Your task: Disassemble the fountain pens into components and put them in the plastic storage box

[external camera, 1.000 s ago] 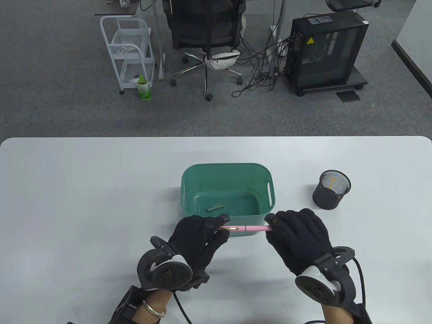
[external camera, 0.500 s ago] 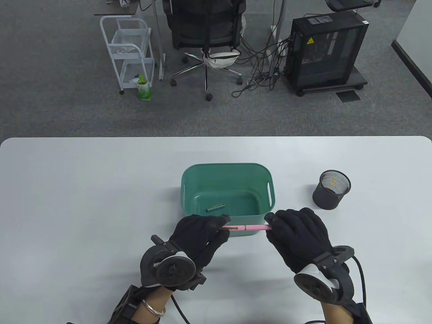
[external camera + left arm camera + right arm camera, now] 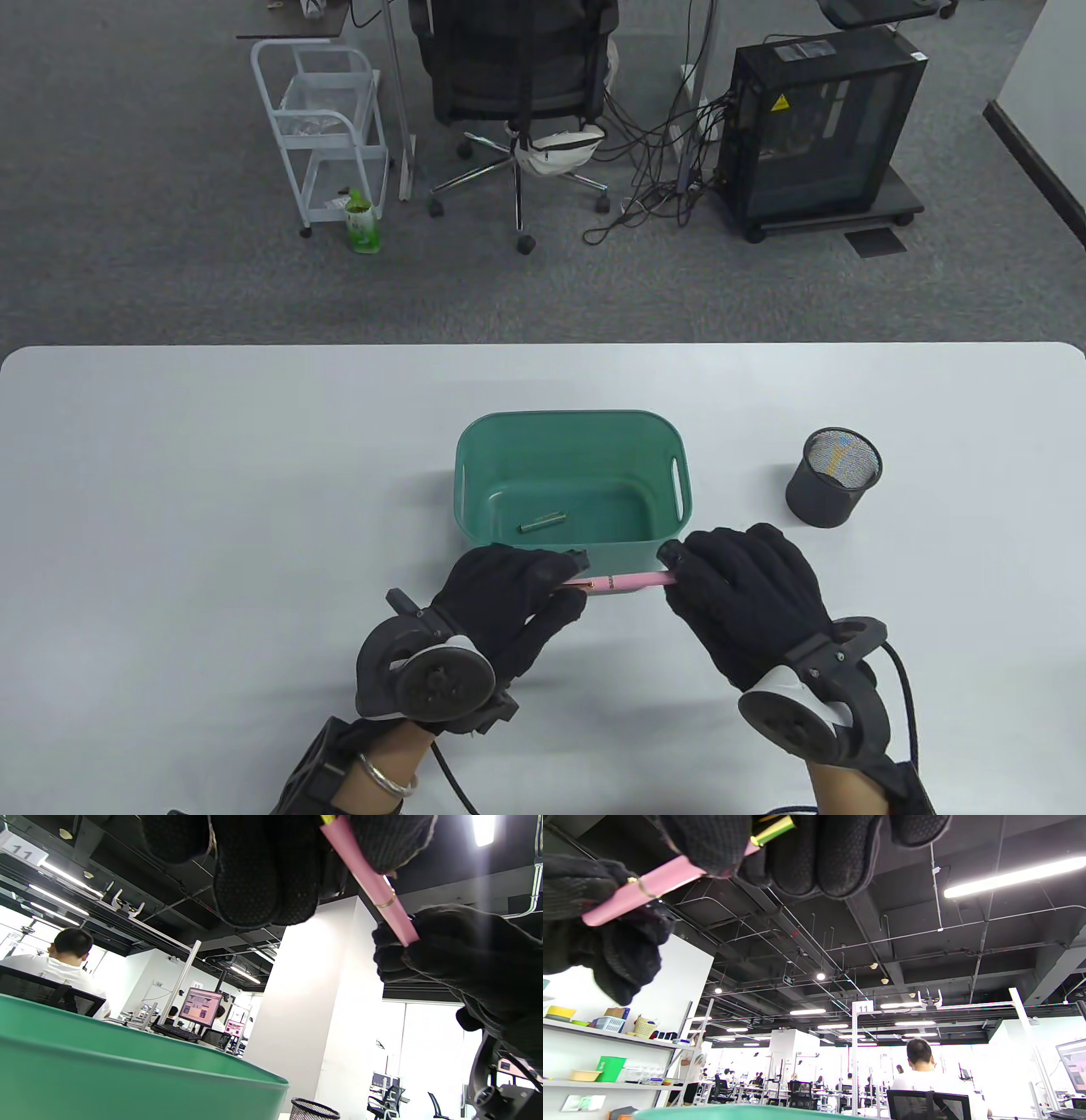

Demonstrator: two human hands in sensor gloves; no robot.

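A pink fountain pen (image 3: 629, 581) with gold trim is held level just in front of the green plastic storage box (image 3: 573, 422). My left hand (image 3: 543, 586) pinches its left end, where the gold clip shows. My right hand (image 3: 679, 567) grips its right end. The left wrist view shows the pink fountain pen (image 3: 370, 882) running from my left fingers (image 3: 263, 866) down into the right hand (image 3: 458, 950). In the right wrist view the pink fountain pen (image 3: 657, 880) spans both gloves, with a yellow-green piece (image 3: 774, 830) between the right fingers. A small green pen part (image 3: 543, 521) lies in the box.
A black mesh pen cup (image 3: 834, 488) stands right of the box; the mesh pen cup (image 3: 314, 1109) also shows low in the left wrist view. Beyond the far table edge are an office chair (image 3: 517, 76), a white cart (image 3: 327, 127) and a computer tower (image 3: 819, 127).
Both hands have drawn slightly closer together, so less of the pink pen shows between them. The pen now tilts a little, its right end higher. The box and cup have not moved.
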